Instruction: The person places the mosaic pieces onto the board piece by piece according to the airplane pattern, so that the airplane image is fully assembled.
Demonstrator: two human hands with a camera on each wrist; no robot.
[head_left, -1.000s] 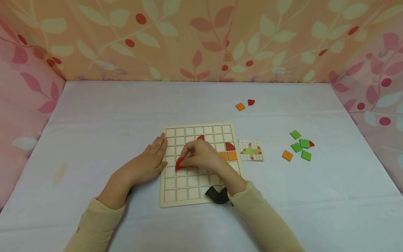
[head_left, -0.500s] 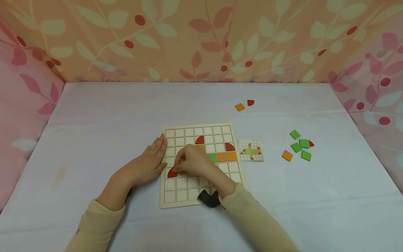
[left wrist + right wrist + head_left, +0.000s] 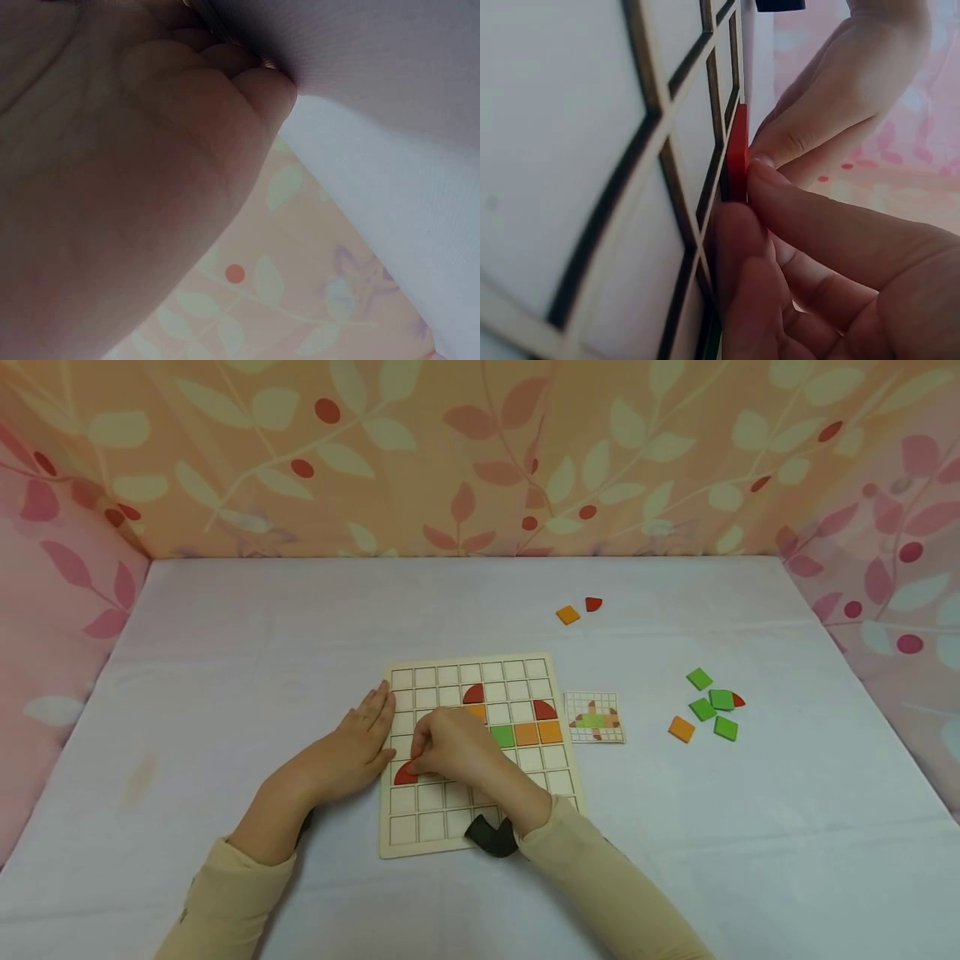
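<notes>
My right hand (image 3: pixel 461 747) pinches a red quarter-circle tile (image 3: pixel 404 774) over a cell in the leftmost column of a pale wooden grid board (image 3: pixel 402 832). In the right wrist view, thumb and fingertips hold that red tile (image 3: pixel 737 154) close against the board's grid. My left hand (image 3: pixel 352 743) lies with its fingers straight along the board's left edge. Red quarter-circles (image 3: pixel 473 694), a green square (image 3: pixel 502 736) and orange squares (image 3: pixel 550 732) sit in other cells. The right hand and forearm hide the board's middle.
A small pattern card (image 3: pixel 595 718) lies beside the board's right edge. Farther right are several loose green tiles (image 3: pixel 702 709), an orange tile (image 3: pixel 681 729) and a partly covered red one. Another orange tile (image 3: pixel 567 615) and a red quarter-circle (image 3: pixel 593 604) lie toward the back.
My right hand has carried the red quarter-circle tile left and toward me, into the board's leftmost column. My left hand has stayed at the board's edge.
</notes>
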